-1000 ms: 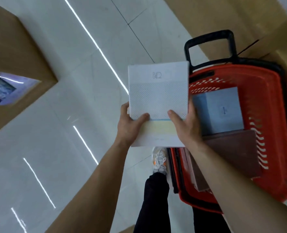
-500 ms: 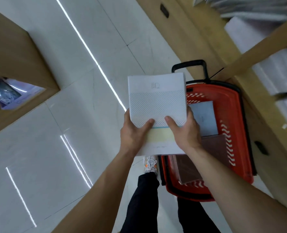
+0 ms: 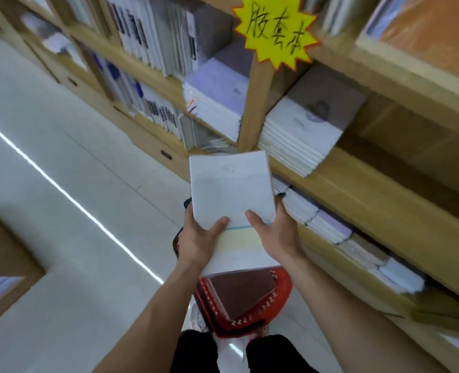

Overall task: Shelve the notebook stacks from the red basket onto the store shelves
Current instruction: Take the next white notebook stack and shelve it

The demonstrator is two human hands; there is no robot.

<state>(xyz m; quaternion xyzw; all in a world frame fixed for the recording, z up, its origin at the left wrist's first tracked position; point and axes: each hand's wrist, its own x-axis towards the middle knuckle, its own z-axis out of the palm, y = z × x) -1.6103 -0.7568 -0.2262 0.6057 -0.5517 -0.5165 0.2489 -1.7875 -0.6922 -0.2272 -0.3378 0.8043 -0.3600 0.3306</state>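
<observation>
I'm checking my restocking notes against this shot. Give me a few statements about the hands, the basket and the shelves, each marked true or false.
1. The left hand and the right hand both hold the white notebook stack. True.
2. The red basket is empty. False: brown notebooks lie in it.
3. A yellow star-shaped sign is fixed to the shelves. True.
4. The shelves are bare. False: notebook piles lie on them.
</observation>
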